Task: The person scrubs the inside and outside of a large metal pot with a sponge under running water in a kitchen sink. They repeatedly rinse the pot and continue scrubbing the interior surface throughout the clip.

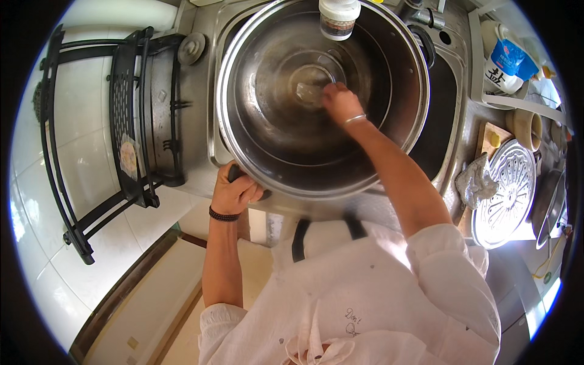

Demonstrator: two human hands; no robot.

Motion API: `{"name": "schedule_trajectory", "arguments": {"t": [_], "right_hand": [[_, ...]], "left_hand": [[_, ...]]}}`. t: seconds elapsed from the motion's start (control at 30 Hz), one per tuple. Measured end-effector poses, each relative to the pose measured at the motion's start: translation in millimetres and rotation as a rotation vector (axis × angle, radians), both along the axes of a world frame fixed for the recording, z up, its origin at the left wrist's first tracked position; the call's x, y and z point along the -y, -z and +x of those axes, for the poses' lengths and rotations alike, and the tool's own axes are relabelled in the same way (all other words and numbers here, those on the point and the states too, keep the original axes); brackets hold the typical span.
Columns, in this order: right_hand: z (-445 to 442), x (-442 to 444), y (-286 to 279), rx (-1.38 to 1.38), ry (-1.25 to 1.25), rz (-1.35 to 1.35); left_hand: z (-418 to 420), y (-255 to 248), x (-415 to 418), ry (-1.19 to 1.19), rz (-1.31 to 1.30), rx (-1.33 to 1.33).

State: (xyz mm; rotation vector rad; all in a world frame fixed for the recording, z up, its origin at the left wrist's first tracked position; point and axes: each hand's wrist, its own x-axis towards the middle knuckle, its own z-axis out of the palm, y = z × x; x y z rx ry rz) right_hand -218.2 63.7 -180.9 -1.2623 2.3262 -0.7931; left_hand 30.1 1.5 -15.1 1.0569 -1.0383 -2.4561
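Note:
A large, deep metal pot (273, 150) rests over the sink, tilted or upright I cannot tell. My left hand (235, 189) grips its black side handle (235, 173) at the lower left of the rim. Down inside the pot is my right hand (342, 102), blurred, with its fingers near the bottom; what they hold, if anything, is hidden. Beside those fingers a pale, translucent patch (309, 92) shows on the pot's bottom. A small clear jar with a white lid (339, 18) appears over the pot's far rim.
Around the pot lies the steel sink (212, 132), with a faucet (429, 18) behind. To the left stands a black metal rack (125, 114); a round metal lid (191, 48) is near it. On the right are a perforated metal steamer plate (506, 196), a grey cloth (477, 180) and a white basket (492, 98).

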Motion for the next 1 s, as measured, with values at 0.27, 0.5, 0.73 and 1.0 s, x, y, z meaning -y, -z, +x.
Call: {"name": "schedule_trajectory", "arguments": {"t": [0.27,0.5,0.73,1.0], "right_hand": [[-16.8,-4.7,14.3,-0.01,0.058,-0.016],[0.4,-3.7,2.0,0.115,-0.129,-0.039],[16.4,-6.7,-1.8,-0.033,-0.337,0.013],[14.3,-15.3,6.1,0.041,-0.177,0.0]], "left_hand": [[-1.3,-2.4,-1.0,-0.017,0.005,0.023],[-2.0,-2.6,-1.2,-0.025,0.007,0.013],[-3.1,-4.3,-1.6,-0.024,0.002,0.043],[-3.3,-5.9,-1.9,-0.023,-0.008,0.075]]}}
